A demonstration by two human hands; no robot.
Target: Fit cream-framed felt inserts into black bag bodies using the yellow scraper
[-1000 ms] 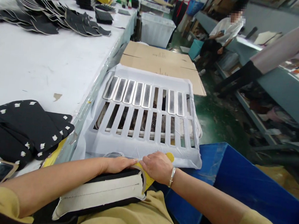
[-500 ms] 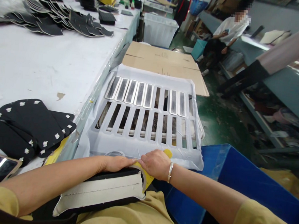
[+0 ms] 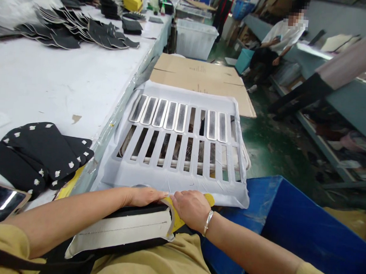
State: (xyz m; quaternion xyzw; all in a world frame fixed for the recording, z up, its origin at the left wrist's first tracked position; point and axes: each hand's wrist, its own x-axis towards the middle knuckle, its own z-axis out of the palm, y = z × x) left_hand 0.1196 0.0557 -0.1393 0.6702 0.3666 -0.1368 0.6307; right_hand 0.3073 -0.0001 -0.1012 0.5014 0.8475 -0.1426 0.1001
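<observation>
A black case-like piece with a white stitched side panel (image 3: 123, 229) rests tilted against my body at the lower middle. My left hand (image 3: 146, 196) lies along its far upper edge, fingers together and thumb side hidden, pressing on that edge. My right hand (image 3: 191, 208) is closed on a yellow sheet-like piece (image 3: 178, 223), which curves round the right end of the case. A rounded yellow end (image 3: 210, 199) sticks out beyond the right knuckles. The fingertips of both hands almost meet. What lies beneath the palms is hidden.
Ahead stands a slotted frame covered in pale cloth (image 3: 173, 180), with several metal-looking strips (image 3: 172, 115) in its back row. Black panels (image 3: 47, 152) and a phone (image 3: 1, 203) lie on the white table (image 3: 48, 86). To the right is a blue bin (image 3: 259, 209). A person (image 3: 280, 39) sits beyond.
My right hand has shifted slightly down and right, and more of its back shows. The right end of the case has drawn slightly left, with the yellow piece bending more there.
</observation>
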